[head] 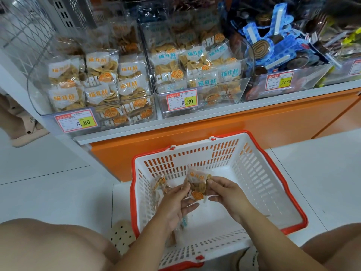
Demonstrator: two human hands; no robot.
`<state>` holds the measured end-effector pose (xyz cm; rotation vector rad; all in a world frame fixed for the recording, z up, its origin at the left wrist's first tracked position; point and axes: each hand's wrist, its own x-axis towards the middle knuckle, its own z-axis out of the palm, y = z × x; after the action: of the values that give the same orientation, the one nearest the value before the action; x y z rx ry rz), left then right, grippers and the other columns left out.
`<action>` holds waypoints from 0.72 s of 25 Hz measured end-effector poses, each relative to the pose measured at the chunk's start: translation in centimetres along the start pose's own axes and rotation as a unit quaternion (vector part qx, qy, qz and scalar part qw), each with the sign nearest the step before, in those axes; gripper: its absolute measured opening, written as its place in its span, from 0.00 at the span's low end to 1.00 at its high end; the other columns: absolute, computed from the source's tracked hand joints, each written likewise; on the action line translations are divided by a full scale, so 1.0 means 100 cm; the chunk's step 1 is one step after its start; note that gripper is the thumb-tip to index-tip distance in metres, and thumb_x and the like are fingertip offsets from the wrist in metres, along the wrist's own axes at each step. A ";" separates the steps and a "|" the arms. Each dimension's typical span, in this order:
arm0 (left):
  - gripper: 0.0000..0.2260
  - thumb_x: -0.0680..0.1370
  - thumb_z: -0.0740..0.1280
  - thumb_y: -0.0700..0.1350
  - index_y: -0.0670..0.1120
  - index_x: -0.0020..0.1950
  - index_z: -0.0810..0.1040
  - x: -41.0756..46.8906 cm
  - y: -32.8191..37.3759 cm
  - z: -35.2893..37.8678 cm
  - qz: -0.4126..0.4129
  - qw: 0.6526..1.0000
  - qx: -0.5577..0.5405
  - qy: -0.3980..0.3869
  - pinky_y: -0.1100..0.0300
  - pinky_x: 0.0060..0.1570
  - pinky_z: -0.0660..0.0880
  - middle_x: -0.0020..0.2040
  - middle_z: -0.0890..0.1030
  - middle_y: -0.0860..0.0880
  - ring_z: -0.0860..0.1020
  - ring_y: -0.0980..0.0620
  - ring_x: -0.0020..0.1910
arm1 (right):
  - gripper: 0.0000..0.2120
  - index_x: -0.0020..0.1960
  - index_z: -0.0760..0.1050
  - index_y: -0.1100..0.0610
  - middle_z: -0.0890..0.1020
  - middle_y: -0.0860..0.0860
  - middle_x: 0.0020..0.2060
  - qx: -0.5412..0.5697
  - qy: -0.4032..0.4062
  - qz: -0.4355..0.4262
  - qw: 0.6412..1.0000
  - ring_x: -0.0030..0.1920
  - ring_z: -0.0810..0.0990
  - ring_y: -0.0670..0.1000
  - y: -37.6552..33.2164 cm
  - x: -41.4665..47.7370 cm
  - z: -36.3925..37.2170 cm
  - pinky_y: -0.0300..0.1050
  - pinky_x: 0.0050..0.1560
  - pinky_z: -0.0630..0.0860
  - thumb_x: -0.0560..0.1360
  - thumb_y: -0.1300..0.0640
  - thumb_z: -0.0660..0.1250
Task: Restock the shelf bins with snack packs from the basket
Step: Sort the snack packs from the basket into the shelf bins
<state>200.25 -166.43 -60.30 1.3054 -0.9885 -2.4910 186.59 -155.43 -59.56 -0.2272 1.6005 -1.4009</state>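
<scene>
Above the white basket (pixel 273 163) on the floor, the left hand (pixel 175 200) and right hand (pixel 224 192) together pinched one orange-lettered snack pack (pixel 197 184), seemingly mid-pickup; next it probably needed lifting into the matching left shelf bin (pixel 39 106).

Glossy clear-plastic bins (pixel 199 106), slotted plastic basket (pixel 254 173)

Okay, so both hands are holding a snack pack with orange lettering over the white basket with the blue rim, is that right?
Not quite. The basket's rim is red, not blue, as the head view shows. The rest stands: the left hand and the right hand both hold a snack pack with orange lettering over the white basket.
</scene>
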 end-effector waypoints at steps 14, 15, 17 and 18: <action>0.07 0.79 0.67 0.45 0.48 0.57 0.80 -0.053 0.113 0.022 0.194 0.961 0.197 0.001 0.49 0.50 0.81 0.44 0.85 0.48 0.85 0.49 0.46 | 0.29 0.66 0.69 0.46 0.84 0.53 0.42 -0.107 0.010 -0.204 0.973 0.41 0.83 0.51 -0.113 -0.022 0.055 0.45 0.45 0.81 0.71 0.65 0.74; 0.07 0.79 0.67 0.47 0.49 0.56 0.80 -0.065 0.138 0.024 0.242 0.938 0.246 0.013 0.51 0.50 0.81 0.44 0.85 0.50 0.84 0.51 0.46 | 0.33 0.67 0.67 0.40 0.83 0.52 0.38 -0.116 -0.008 -0.253 0.960 0.38 0.83 0.51 -0.140 -0.028 0.065 0.44 0.43 0.81 0.71 0.65 0.73; 0.07 0.79 0.67 0.49 0.53 0.55 0.80 -0.089 0.188 0.018 0.343 0.868 0.352 0.075 0.59 0.48 0.80 0.46 0.85 0.55 0.82 0.60 0.46 | 0.35 0.67 0.63 0.32 0.79 0.48 0.33 -0.171 -0.016 -0.340 0.925 0.32 0.77 0.48 -0.197 -0.037 0.087 0.37 0.38 0.77 0.73 0.62 0.73; 0.07 0.79 0.67 0.50 0.55 0.56 0.80 -0.100 0.210 0.012 0.385 0.827 0.391 0.123 0.63 0.46 0.79 0.47 0.83 0.58 0.81 0.63 0.45 | 0.34 0.67 0.63 0.31 0.77 0.48 0.35 -0.213 -0.008 -0.383 0.899 0.32 0.75 0.49 -0.222 -0.036 0.098 0.35 0.36 0.75 0.73 0.61 0.73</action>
<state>202.15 -177.81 -40.02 0.9970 -2.0543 -1.2899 186.15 -166.66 -37.79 -1.2367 1.8839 -1.5668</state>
